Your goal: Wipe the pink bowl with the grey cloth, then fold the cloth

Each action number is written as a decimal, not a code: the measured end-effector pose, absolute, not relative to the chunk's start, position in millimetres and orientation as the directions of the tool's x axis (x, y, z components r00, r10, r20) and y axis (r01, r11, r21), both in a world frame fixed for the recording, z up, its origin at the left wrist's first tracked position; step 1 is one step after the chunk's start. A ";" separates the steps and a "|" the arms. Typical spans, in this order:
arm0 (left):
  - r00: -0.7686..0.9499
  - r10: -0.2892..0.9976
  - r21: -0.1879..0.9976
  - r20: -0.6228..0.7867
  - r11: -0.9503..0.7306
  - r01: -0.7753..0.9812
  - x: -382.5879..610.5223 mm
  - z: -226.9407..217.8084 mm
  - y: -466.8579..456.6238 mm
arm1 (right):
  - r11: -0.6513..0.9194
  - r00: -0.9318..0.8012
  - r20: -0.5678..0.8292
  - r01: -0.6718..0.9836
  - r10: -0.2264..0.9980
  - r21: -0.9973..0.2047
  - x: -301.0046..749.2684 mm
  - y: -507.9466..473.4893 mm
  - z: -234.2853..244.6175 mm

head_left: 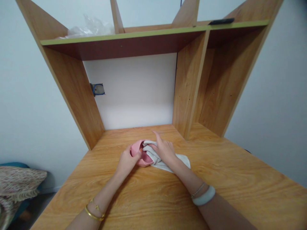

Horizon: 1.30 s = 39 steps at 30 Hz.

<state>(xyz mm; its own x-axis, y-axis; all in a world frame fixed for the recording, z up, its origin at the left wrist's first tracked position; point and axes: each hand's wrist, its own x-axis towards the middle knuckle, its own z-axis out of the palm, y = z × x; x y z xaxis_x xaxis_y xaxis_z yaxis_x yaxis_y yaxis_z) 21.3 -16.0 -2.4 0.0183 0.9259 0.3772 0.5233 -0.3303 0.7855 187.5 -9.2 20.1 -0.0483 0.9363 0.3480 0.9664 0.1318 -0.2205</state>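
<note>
Bowl [144,163] in left hand [126,162], right hand [165,151] on cloth [183,159].

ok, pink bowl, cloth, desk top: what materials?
Pink bowl: likely plastic or glazed ceramic; smooth, uniform colour. White cloth: soft fabric; it creases and drapes. Desk top: wood-grain laminate or veneer; satin sheen, even grain.

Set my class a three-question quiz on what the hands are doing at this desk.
1. True or false: the left hand grips the pink bowl.
2. The right hand rests on: A) a sponge, B) the white cloth, C) a brush?
3. Which wrist wears the white bangle?
Key: 1 true; 2 B; 3 the right.
</note>
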 end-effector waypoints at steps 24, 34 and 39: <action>-0.054 0.997 0.943 -0.052 0.032 -0.332 11.7 -7.3 -5.8 | 0.087 -0.331 -0.292 0.781 0.897 -0.618 243.3 -0.7 17.9; -0.027 0.999 0.908 -0.029 0.015 -0.419 15.7 4.5 -12.6 | 0.268 -0.520 -0.016 0.465 0.854 -0.844 201.8 -12.5 10.0; 0.053 0.999 0.913 -0.014 0.034 -0.406 20.6 0.1 -12.4 | 0.262 -0.223 0.186 0.386 0.957 -0.884 202.4 -6.0 13.4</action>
